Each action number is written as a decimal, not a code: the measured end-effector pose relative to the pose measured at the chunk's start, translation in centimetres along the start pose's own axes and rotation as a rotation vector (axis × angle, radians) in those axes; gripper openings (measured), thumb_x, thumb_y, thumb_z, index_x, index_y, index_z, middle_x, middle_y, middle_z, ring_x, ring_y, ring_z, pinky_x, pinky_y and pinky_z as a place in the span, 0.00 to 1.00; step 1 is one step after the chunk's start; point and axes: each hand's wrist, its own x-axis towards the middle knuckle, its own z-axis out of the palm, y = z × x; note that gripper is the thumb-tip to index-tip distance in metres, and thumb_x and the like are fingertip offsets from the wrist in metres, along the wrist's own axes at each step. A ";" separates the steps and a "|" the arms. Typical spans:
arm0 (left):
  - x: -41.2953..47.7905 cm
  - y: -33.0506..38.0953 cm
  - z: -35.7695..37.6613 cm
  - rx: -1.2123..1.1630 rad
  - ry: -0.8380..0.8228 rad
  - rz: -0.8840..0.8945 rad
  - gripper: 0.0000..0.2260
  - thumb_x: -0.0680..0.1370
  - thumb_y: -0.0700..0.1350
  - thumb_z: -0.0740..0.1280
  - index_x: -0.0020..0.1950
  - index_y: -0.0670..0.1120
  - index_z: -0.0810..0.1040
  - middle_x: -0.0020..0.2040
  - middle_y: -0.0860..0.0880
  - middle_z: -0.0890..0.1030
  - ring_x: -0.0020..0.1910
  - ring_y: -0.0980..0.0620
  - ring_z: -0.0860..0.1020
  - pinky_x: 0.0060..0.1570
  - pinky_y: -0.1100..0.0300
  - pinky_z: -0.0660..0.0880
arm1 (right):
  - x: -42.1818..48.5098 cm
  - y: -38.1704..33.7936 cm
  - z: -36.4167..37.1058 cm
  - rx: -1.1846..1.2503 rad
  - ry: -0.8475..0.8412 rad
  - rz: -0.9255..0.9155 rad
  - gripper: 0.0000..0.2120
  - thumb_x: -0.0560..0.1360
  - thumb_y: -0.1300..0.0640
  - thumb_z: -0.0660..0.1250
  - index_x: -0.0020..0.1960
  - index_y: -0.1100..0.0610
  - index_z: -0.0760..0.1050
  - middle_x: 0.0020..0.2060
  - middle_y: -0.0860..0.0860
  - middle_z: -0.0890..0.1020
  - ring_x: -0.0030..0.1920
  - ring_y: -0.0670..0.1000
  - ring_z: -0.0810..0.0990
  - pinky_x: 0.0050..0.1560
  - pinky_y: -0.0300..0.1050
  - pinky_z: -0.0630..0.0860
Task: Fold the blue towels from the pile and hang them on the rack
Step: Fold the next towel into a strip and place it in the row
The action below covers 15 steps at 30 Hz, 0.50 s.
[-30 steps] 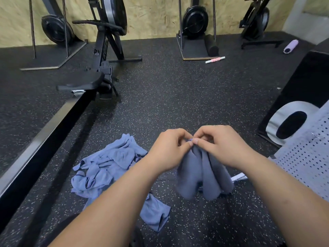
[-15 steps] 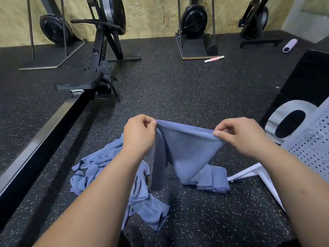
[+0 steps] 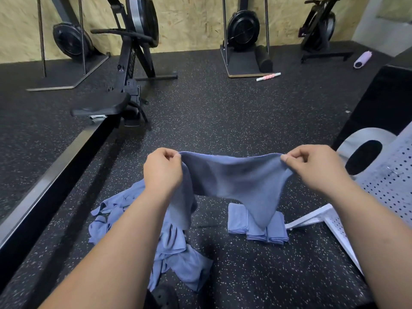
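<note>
A single view, from a wide-angle camera worn on the head, faces forward and steeply down over both forearms; the left hand (image 3: 162, 170) and right hand (image 3: 312, 168) sit close beneath it at mid-frame; the speckled floor (image 3: 223, 121) fills most of the picture; the far wall (image 3: 196, 18) bends along the top edge.

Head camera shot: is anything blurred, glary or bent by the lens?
Head view: the left hand, right hand and held towel are sharp. The metal rail carries a mild sheen, no hard glare. Lighting is even, with soft shadow on the floor under the towel. Wide-angle bending tilts straight lines near the edges.
</note>
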 end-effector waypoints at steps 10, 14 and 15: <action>-2.7 1.1 2.7 -0.204 -0.408 0.237 0.07 0.78 0.43 0.72 0.53 0.55 0.82 0.41 0.52 0.83 0.38 0.52 0.80 0.51 0.45 0.83 | -1.3 -3.2 1.1 0.598 -0.406 -0.024 0.07 0.80 0.61 0.74 0.54 0.52 0.88 0.46 0.51 0.89 0.46 0.47 0.85 0.54 0.47 0.82; -3.5 1.6 3.2 -0.268 -0.488 0.277 0.12 0.79 0.38 0.73 0.55 0.55 0.82 0.44 0.53 0.83 0.38 0.54 0.78 0.46 0.52 0.79 | -1.8 -4.0 1.2 0.524 -0.498 -0.161 0.16 0.75 0.68 0.77 0.57 0.51 0.87 0.49 0.49 0.89 0.52 0.43 0.86 0.54 0.34 0.78; -3.7 1.8 3.2 -0.296 -0.504 0.276 0.13 0.79 0.36 0.73 0.55 0.54 0.82 0.45 0.53 0.84 0.38 0.54 0.78 0.45 0.53 0.79 | -1.8 -4.1 1.4 0.477 -0.480 -0.193 0.15 0.75 0.67 0.77 0.56 0.50 0.87 0.47 0.47 0.89 0.51 0.43 0.86 0.54 0.33 0.77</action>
